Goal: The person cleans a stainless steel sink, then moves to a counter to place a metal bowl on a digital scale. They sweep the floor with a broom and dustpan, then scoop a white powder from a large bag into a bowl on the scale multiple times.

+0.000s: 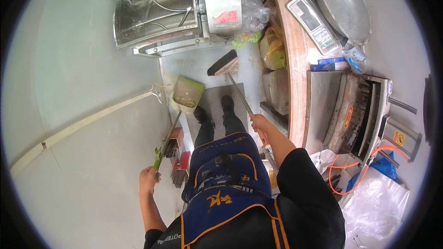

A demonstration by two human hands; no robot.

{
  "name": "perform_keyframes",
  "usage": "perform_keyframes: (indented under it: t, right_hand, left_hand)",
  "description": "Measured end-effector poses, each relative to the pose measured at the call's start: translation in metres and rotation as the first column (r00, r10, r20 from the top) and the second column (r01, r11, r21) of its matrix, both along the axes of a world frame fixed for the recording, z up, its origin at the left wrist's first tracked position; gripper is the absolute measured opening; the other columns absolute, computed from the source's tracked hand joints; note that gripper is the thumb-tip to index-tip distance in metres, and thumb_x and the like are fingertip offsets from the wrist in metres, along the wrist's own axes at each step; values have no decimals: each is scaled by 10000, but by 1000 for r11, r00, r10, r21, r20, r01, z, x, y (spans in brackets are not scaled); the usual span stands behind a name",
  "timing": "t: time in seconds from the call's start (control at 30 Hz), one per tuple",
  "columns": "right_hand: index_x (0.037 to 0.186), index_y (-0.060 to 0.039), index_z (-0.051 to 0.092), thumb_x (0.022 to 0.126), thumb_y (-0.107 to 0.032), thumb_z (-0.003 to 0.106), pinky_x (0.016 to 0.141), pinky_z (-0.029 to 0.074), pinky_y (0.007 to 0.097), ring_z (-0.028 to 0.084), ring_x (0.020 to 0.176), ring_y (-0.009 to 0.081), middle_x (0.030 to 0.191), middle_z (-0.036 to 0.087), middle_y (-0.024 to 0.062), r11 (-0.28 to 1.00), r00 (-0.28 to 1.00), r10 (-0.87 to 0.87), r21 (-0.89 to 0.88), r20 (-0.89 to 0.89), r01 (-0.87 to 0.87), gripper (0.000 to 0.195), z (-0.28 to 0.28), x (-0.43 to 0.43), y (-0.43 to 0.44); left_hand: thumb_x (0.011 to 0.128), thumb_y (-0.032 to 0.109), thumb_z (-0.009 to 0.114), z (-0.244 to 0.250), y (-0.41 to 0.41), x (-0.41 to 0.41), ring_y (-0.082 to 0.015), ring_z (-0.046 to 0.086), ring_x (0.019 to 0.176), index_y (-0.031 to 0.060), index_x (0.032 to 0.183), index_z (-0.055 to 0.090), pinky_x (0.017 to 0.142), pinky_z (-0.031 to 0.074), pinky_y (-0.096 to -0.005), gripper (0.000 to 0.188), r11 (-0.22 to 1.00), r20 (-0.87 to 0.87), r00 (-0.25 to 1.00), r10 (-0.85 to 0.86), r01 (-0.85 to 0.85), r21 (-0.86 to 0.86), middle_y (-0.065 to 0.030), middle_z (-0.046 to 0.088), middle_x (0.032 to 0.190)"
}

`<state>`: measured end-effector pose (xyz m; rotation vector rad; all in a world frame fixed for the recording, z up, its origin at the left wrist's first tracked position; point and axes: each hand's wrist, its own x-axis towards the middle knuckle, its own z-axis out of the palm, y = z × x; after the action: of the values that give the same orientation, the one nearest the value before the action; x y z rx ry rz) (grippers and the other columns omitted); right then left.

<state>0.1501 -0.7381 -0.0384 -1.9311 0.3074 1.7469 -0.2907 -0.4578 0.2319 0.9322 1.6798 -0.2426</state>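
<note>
My left hand [149, 178] grips the green handle end of a long-handled dustpan [191, 91]. The pan, pale green with debris in it, rests on the floor just ahead of my left shoe. My right hand [260, 124] is closed round the metal pole of a broom [224, 64], near its pinkish grip. Dark bristles and a pink head lie on the tiles beyond the grey mat, to the right of the dustpan and apart from it.
A steel mixing machine [166, 10] stands ahead. On the right, a wooden counter [296, 76] carries a digital scale [313, 22] and a large metal bowl [342, 3]; plastic bags sit beneath. Nearer is a steel roller machine [349, 114] with an orange cable. Boxes [181, 162] stand low at the left.
</note>
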Motion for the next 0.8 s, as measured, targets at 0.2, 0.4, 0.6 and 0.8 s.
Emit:
perform_keyframes:
  t: [0.2, 0.4, 0.6, 0.8]
  right_hand:
    - [942, 64, 608, 972, -415, 492, 494, 485, 434, 599, 516, 285, 671, 619, 191, 920, 882, 369, 17, 294, -391, 494, 61, 14, 3]
    - [955, 50, 708, 979, -313, 522, 637, 560, 435, 704, 713, 360, 817, 694, 248, 618, 557, 780, -206, 287, -759, 409, 33, 85, 47]
    - [991, 28, 699, 982, -285, 525, 655, 564, 460, 703, 758, 384, 888, 695, 247, 225, 72, 878, -276, 473, -935, 358, 40, 149, 21]
    - [1074, 2, 701, 981, -344, 512, 836, 549, 484, 682, 963, 394, 1057, 699, 218, 128, 25, 954, -327, 300, -936, 405, 111, 152, 50]
  left_hand:
    - [841, 170, 530, 5, 2, 10, -144, 545, 523, 1, 790, 600, 465, 416, -273, 190, 999, -54, 998, -32, 33, 28, -88, 604, 666]
    - [872, 163, 537, 4, 4, 3, -153, 549, 523, -63, 869, 637, 480, 427, -292, 247, 999, -49, 998, -33, 34, 22, -92, 607, 656]
    - [889, 184, 545, -2, -10, 2, -150, 558, 536, -59, 872, 641, 490, 442, -289, 262, 999, -40, 999, 24, -22, 46, -91, 616, 674]
    - [846, 173, 536, -6, -16, -5, -147, 556, 531, -31, 868, 631, 491, 437, -277, 225, 996, -39, 996, 75, -73, 51, -85, 616, 670]
